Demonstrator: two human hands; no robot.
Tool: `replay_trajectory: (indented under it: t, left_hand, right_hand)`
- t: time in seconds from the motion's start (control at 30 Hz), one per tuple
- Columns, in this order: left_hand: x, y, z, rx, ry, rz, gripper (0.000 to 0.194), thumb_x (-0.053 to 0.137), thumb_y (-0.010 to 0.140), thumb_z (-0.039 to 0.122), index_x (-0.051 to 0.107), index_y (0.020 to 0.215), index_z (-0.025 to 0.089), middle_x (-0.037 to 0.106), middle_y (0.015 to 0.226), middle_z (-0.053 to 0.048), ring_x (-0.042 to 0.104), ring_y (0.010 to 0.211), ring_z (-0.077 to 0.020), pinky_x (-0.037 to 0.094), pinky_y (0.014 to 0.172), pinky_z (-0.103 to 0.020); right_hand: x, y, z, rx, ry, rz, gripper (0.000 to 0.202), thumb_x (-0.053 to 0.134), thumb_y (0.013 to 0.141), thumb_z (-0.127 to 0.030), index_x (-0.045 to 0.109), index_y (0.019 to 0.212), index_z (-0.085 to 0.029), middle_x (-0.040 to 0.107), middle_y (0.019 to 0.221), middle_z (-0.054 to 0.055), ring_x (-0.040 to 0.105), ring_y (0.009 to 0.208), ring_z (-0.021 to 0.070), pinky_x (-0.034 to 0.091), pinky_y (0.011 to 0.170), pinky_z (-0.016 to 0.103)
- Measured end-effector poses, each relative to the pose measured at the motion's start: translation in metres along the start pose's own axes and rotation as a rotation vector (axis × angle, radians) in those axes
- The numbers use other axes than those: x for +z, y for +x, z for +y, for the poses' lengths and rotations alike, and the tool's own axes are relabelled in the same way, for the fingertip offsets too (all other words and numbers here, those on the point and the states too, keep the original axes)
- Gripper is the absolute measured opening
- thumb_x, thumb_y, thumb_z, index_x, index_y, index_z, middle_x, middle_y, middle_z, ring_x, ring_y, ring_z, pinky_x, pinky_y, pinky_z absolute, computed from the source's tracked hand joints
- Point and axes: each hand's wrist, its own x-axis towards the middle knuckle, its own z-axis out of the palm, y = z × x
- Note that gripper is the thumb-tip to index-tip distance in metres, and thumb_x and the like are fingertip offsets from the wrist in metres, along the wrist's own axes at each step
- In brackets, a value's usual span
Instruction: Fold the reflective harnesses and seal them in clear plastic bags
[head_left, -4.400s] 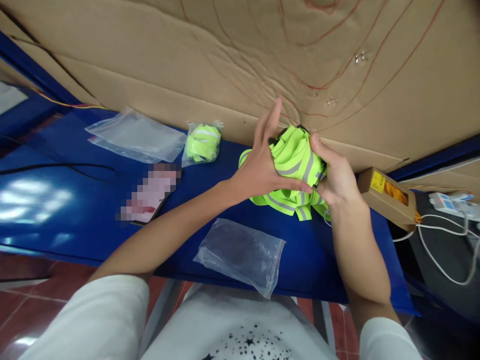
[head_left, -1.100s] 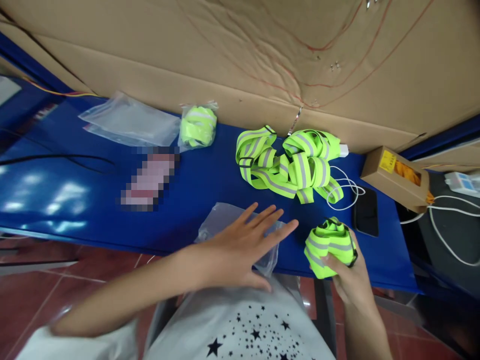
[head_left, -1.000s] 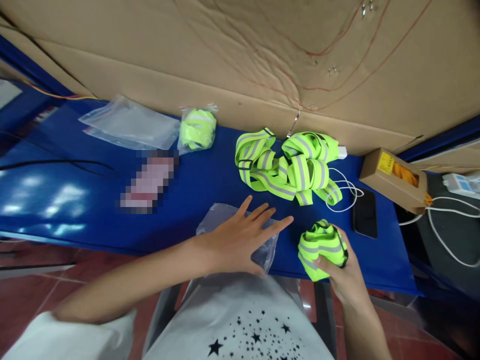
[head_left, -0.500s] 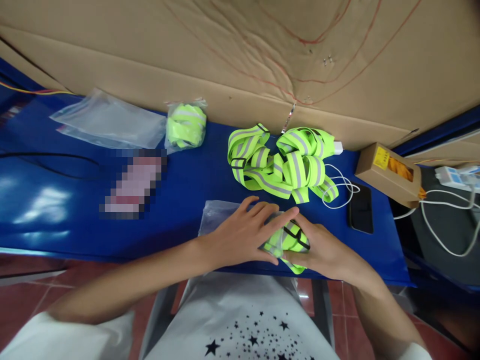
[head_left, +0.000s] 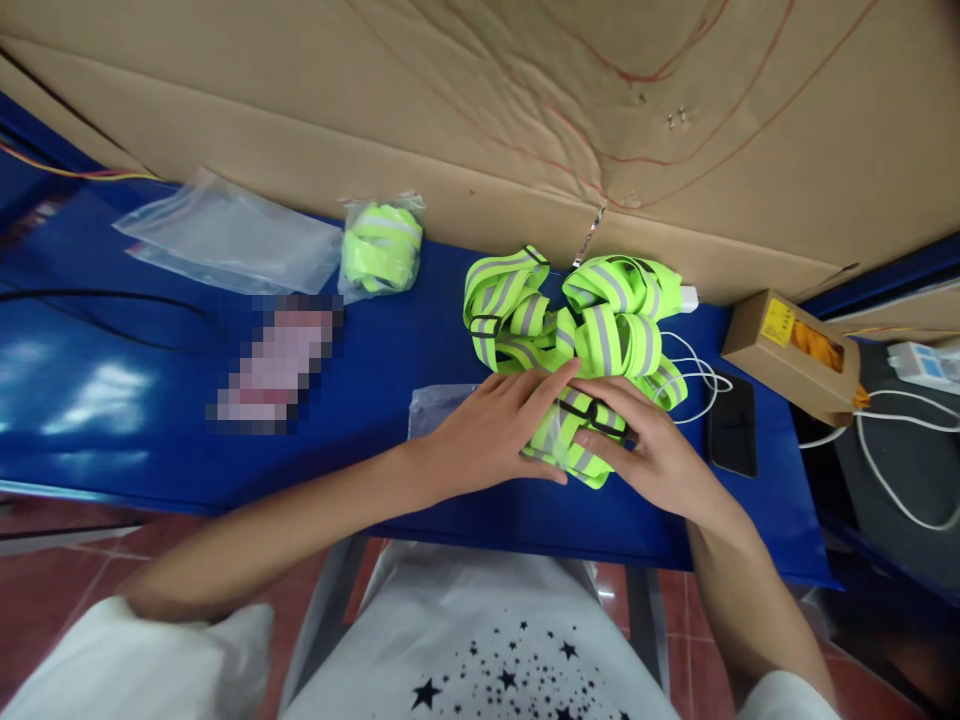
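Observation:
A folded neon-yellow reflective strap [head_left: 591, 463] with grey stripes and a black buckle is between my hands near the table's front edge. My left hand [head_left: 491, 428] lies over a clear plastic bag [head_left: 433, 408] and curls around the strap's left end, where clear film covers part of it. From the right, my right hand [head_left: 656, 445] grips the strap, its thumb on the near side and fingers over the far side. The left palm hides much of the bag. Just beyond my fingers lies a loose pile of similar straps [head_left: 600, 335].
At the back stand a bagged strap [head_left: 382, 250] and flat clear bags [head_left: 232, 235]. A blurred pinkish object [head_left: 277, 362] lies left. On the right are a phone [head_left: 733, 425], a white cable [head_left: 709, 400] and a cardboard box [head_left: 757, 350]. A cardboard wall [head_left: 300, 120] bounds the blue table [head_left: 360, 390].
Both hands have moved slightly away from me with the bag and strap, closer to the strap pile. My right thumb has moved up over the strap. The view has shifted a little.

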Motion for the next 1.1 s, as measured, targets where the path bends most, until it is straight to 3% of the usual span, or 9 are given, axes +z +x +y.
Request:
replay_trajectory:
  t: [0.1, 0.23, 0.43, 0.6, 0.8, 0.87, 0.93, 1.0, 1.1]
  left_hand:
    - [0.004, -0.001, -0.001, -0.046, -0.116, -0.018, 0.123, 0.077, 0.079, 0.070, 0.007, 0.166, 0.019, 0.055, 0.150, -0.025, 0.060, 0.133, -0.0376, 0.049, 0.106, -0.048]
    - [0.002, -0.005, -0.004, -0.066, -0.116, 0.038, 0.120, 0.081, 0.077, 0.065, 0.013, 0.165, 0.020, 0.054, 0.152, -0.023, 0.057, 0.137, -0.0372, 0.047, 0.110, -0.049]
    - [0.003, -0.008, -0.006, -0.146, -0.116, -0.043, 0.119, 0.086, 0.076, 0.060, 0.016, 0.163, 0.020, 0.051, 0.154, -0.023, 0.058, 0.136, -0.0384, 0.048, 0.107, -0.051]
    - [0.004, -0.008, -0.005, -0.133, -0.126, -0.067, 0.105, 0.087, 0.075, 0.058, 0.031, 0.155, 0.019, 0.058, 0.147, -0.021, 0.059, 0.133, -0.0375, 0.046, 0.106, -0.051]
    - [0.007, -0.007, 0.005, -0.060, -0.004, -0.061, 0.108, 0.085, 0.074, 0.064, 0.032, 0.154, 0.015, 0.064, 0.137, -0.019, 0.063, 0.125, -0.0381, 0.048, 0.101, -0.049]
    - [0.004, -0.006, 0.006, -0.069, -0.006, -0.049, 0.108, 0.084, 0.075, 0.065, 0.030, 0.156, 0.017, 0.065, 0.137, -0.018, 0.065, 0.123, -0.0375, 0.049, 0.100, -0.049]
    - [-0.001, -0.005, 0.005, -0.127, -0.049, -0.004, 0.108, 0.083, 0.077, 0.064, 0.028, 0.157, 0.019, 0.064, 0.141, -0.017, 0.066, 0.123, -0.0364, 0.051, 0.100, -0.048]
    - [-0.007, -0.006, 0.002, -0.197, -0.091, 0.062, 0.107, 0.081, 0.078, 0.065, 0.027, 0.158, 0.022, 0.061, 0.146, -0.017, 0.066, 0.125, -0.0360, 0.051, 0.101, -0.048]
    - [-0.013, -0.006, 0.001, -0.236, -0.075, 0.168, 0.103, 0.079, 0.080, 0.066, 0.028, 0.158, 0.023, 0.059, 0.148, -0.017, 0.063, 0.128, -0.0361, 0.050, 0.105, -0.049]
  right_hand:
    - [0.010, 0.001, 0.006, 0.025, 0.091, 0.094, 0.056, 0.077, 0.092, -0.036, 0.051, 0.141, -0.032, 0.066, 0.129, 0.006, 0.064, 0.123, 0.0261, 0.057, 0.102, 0.044]
    - [0.018, 0.000, 0.012, -0.067, 0.042, 0.210, 0.033, 0.072, 0.095, -0.031, 0.066, 0.128, -0.031, 0.061, 0.132, 0.008, 0.061, 0.128, 0.0268, 0.053, 0.109, 0.047]
    - [0.013, -0.003, 0.013, 0.021, 0.081, 0.112, 0.032, 0.070, 0.096, -0.031, 0.071, 0.128, -0.034, 0.060, 0.124, 0.008, 0.065, 0.113, 0.0235, 0.062, 0.086, 0.038]
    - [0.014, -0.002, 0.013, -0.054, 0.060, -0.021, 0.030, 0.071, 0.096, -0.029, 0.072, 0.125, -0.033, 0.064, 0.127, 0.007, 0.066, 0.117, 0.0242, 0.058, 0.098, 0.044]
    - [0.055, 0.003, 0.012, 0.168, 0.202, 0.300, 0.033, 0.082, 0.084, -0.029, 0.061, 0.109, -0.027, 0.068, 0.108, 0.004, 0.068, 0.093, 0.0193, 0.060, 0.078, 0.034]
    - [0.059, 0.005, 0.010, 0.152, 0.242, 0.317, 0.026, 0.080, 0.085, -0.028, 0.061, 0.102, -0.026, 0.067, 0.107, 0.003, 0.069, 0.096, 0.0189, 0.061, 0.080, 0.033]
    - [0.055, 0.006, 0.007, 0.113, 0.361, 0.222, 0.017, 0.071, 0.093, -0.030, 0.064, 0.109, -0.027, 0.069, 0.115, 0.004, 0.070, 0.107, 0.0197, 0.061, 0.090, 0.035]
    - [0.045, 0.004, 0.005, 0.103, 0.453, 0.134, 0.024, 0.065, 0.099, -0.031, 0.065, 0.123, -0.029, 0.069, 0.129, 0.005, 0.068, 0.122, 0.0205, 0.058, 0.104, 0.038]
    - [0.033, -0.002, -0.001, 0.128, 0.356, 0.153, 0.029, 0.064, 0.100, -0.033, 0.067, 0.129, -0.030, 0.070, 0.136, 0.005, 0.068, 0.124, 0.0212, 0.055, 0.109, 0.040]
